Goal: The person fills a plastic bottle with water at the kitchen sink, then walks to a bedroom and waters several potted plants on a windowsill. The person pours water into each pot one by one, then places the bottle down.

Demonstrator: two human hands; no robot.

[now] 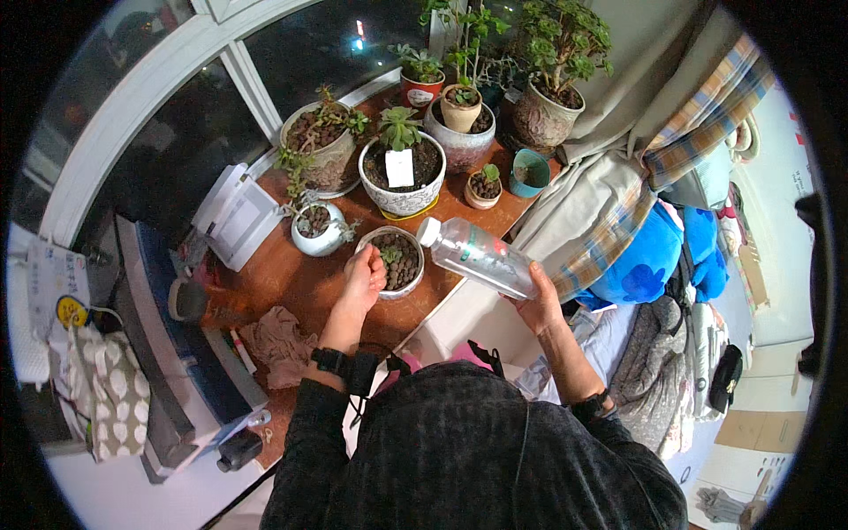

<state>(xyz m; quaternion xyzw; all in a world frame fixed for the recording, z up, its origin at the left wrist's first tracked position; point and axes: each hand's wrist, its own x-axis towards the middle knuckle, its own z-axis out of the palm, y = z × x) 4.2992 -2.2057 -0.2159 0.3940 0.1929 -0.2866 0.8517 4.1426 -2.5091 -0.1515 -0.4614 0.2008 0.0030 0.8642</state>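
Note:
My right hand (543,305) grips a clear plastic bottle (480,258) near its base. The bottle is tilted on its side, its white cap (429,232) pointing left towards a round pot (412,289). Inside that pot, a small green succulent (391,255) grows among brown pebbles. At the pot's left rim, my left hand (364,279) has its fingers curled; whether they pinch or hold anything is hidden. A rounded pale-blue pot (321,242) with pebbles stands just beyond my left hand. Behind it sits a patterned white pot (407,201) with a larger succulent and a white tag.
More potted plants crowd the wooden table (285,271) towards the window, among them a teal cup (530,179) and a tiny pebble-filled pot (482,192). A crumpled brown cloth (281,341) lies near my left forearm. Curtains (583,212) hang along the right edge.

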